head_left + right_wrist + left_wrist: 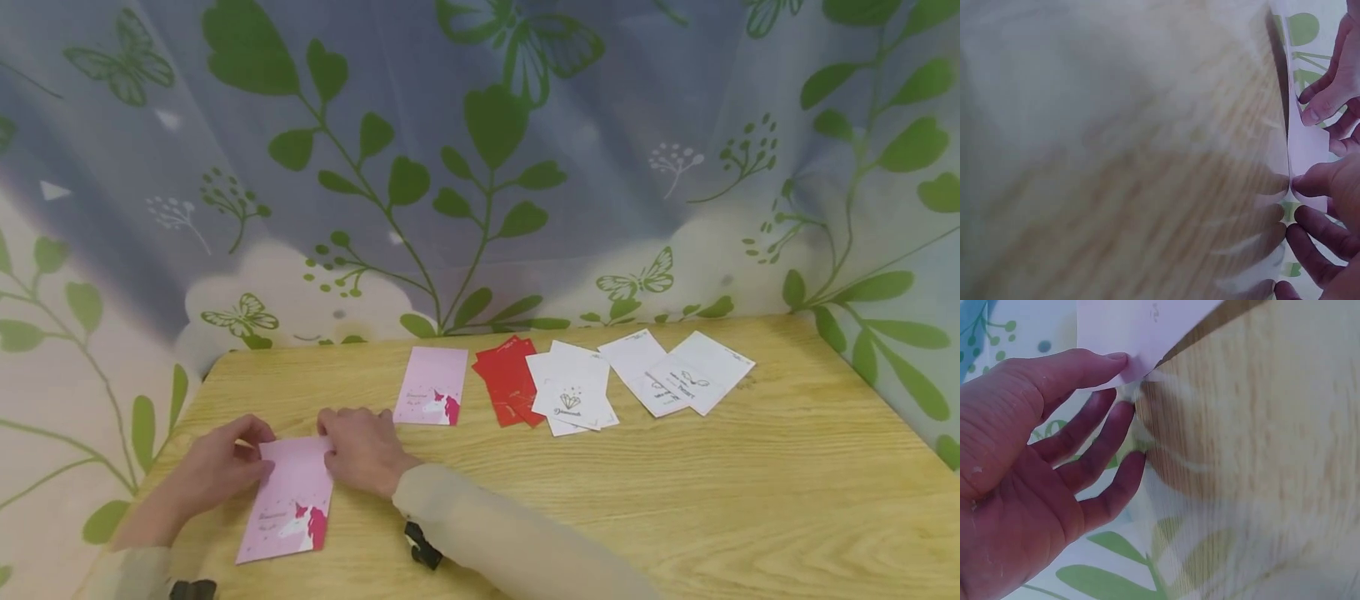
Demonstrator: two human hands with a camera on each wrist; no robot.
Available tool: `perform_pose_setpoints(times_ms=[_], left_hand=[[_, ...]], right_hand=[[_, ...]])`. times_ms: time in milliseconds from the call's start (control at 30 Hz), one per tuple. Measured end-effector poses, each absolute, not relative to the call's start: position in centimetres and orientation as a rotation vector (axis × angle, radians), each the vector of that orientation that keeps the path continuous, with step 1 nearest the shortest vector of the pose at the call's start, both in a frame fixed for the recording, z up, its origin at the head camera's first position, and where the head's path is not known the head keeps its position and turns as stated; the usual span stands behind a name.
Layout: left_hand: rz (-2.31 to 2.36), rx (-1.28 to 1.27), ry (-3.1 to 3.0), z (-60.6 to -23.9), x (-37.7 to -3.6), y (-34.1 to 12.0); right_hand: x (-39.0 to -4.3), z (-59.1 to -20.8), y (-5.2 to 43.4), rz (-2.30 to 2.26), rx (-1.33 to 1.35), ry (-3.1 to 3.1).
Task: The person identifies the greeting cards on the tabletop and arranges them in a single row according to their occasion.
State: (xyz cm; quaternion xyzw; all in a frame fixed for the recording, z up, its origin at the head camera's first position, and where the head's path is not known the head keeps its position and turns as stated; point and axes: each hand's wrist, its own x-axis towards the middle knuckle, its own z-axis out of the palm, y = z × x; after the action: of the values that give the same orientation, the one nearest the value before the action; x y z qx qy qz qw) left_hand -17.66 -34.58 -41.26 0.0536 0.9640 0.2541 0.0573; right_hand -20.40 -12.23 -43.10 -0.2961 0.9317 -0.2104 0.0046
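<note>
A pink card point(288, 500) with a unicorn print lies at the table's near left corner. My left hand point(251, 454) holds its upper left edge; in the left wrist view the thumb point(1094, 365) lies on top of the card point(1141, 325) and the fingers curl beneath it. My right hand point(352, 442) is at the card's upper right corner. In the right wrist view its thumb point(1313, 181) pinches the card's edge point(1310, 144), with the fingers below. The left hand point(1329, 100) shows there too.
Further back on the wooden table point(675, 500) lie a second pink card point(433, 385), a small stack of red cards point(508, 379) and two groups of white printed cards point(573, 392) point(675, 371). A leaf-patterned cloth point(480, 167) hangs behind and drapes around the table.
</note>
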Motion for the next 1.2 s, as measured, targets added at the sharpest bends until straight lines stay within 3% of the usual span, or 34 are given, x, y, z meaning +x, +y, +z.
perform_pose_setpoints(times_ms=[667, 1200], left_hand=[[0.602, 0.135, 2.885, -41.1, -18.5, -34.6], [0.482, 0.349, 3.024, -41.9, -18.7, -37.9]], right_hand=[[-20.7, -43.1, -12.2, -0.454, -0.932, 2.983], [-19.2, -42.3, -13.7, -0.231, -1.09, 2.882]])
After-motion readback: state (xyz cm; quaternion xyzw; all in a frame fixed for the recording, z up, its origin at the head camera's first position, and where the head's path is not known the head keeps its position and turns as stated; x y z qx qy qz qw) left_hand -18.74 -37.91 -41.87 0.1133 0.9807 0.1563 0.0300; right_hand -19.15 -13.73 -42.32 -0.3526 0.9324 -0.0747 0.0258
